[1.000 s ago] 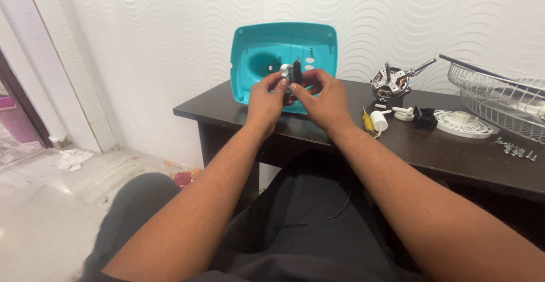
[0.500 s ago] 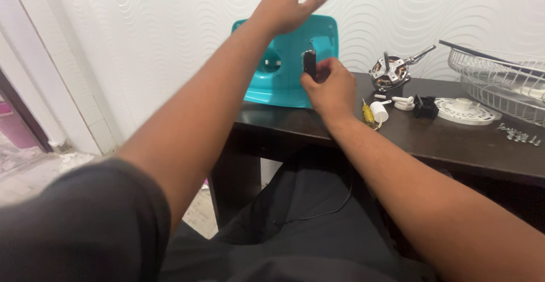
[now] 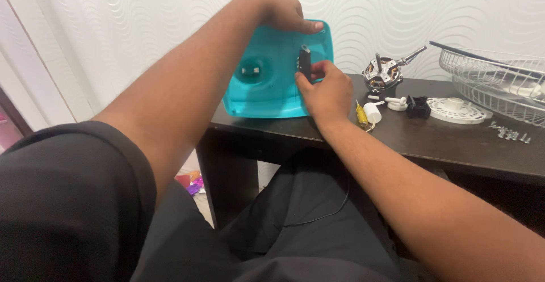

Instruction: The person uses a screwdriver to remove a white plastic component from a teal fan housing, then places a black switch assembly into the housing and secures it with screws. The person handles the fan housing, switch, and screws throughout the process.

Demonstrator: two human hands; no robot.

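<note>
Left hand (image 3: pixel 281 11) reaches across upper centre, fingers curled over teal housing (image 3: pixel 267 89) top edge. Right hand (image 3: pixel 323 89) pinches black part (image 3: pixel 305 63), long axis upright.

Dark table (image 3: pixel 454 146) with teal housing (image 3: pixel 267 95), motor (image 3: pixel 381 73), white disc (image 3: pixel 457 110), screws (image 3: pixel 509 134).

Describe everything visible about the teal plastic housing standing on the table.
The teal housing is a roughly square, glossy plastic shell with rounded corners and a raised rim. It stands tilted back at the left end of the dark table, its hollow side facing the camera. Inside is a round recess holding small white parts, and a screw hole shows at the top right corner. The left hand grips its top edge. The right hand holds a small black part against its inner face.
</note>
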